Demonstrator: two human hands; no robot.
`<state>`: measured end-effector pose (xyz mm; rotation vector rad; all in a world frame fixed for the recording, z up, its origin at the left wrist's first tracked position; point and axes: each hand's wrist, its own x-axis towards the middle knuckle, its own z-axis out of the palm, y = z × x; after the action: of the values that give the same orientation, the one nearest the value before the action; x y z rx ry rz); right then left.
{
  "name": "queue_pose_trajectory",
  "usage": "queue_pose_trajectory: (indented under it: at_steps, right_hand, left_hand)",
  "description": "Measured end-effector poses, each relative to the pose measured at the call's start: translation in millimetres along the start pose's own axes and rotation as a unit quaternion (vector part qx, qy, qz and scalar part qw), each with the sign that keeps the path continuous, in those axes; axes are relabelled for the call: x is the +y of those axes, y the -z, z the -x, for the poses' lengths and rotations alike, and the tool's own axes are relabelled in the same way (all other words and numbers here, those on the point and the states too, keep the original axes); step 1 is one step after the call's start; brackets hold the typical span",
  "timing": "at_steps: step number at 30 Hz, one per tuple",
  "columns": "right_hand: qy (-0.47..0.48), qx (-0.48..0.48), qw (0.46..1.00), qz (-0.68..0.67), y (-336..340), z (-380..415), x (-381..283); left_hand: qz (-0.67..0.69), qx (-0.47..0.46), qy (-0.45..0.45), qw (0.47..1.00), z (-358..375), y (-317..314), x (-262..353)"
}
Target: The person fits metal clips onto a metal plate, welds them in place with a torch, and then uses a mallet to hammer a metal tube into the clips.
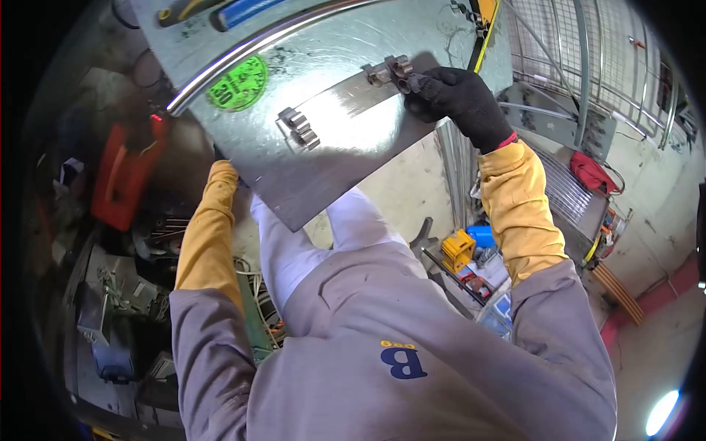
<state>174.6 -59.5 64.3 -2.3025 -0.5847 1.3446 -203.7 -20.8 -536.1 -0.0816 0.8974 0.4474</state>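
My right hand (pixel 460 101), in a black glove, is at the far right edge of a flat metal plate (pixel 338 147) lying on the metal table. Its fingers are closed at the end of a group of short, shiny metal tube pieces (pixel 390 71); the fingertips partly hide what they grip. A second row of similar short tube pieces (pixel 299 129) rests farther left on the plate. My left hand is almost wholly hidden at the table's left edge, below the yellow sleeve (pixel 213 191); its fingers do not show.
A long, shiny metal tube (pixel 250 51) crosses the table (pixel 176 48), near a green round sticker (pixel 238 83) and a blue-handled tool (pixel 246 11). A yellow tape measure (pixel 485 37) is at right. Below stand a yellow tool (pixel 457 251) and an orange object (pixel 126 176).
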Motion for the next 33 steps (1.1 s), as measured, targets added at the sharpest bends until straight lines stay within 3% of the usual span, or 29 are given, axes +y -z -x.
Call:
queue_pose_trajectory:
  at_steps: [17, 24, 33]
  right_hand:
    - [0.016, 0.011, 0.999, 0.032, -1.2, 0.3, 1.9]
    - [0.039, 0.001, 0.999, 0.021, -0.5, -0.1, 4.6]
    - [0.029, 0.015, 0.999, 0.031, -2.9, 1.3, 0.8]
  left_hand:
    - [-0.043, -0.033, -0.024, 0.998, -60.7, 26.7, -30.6]
    - [-0.065, -0.06, -0.048, 0.995, -19.7, 61.8, -41.5]
    - [-0.118, -0.082, -0.081, 0.986, 2.2, 60.8, -37.9]
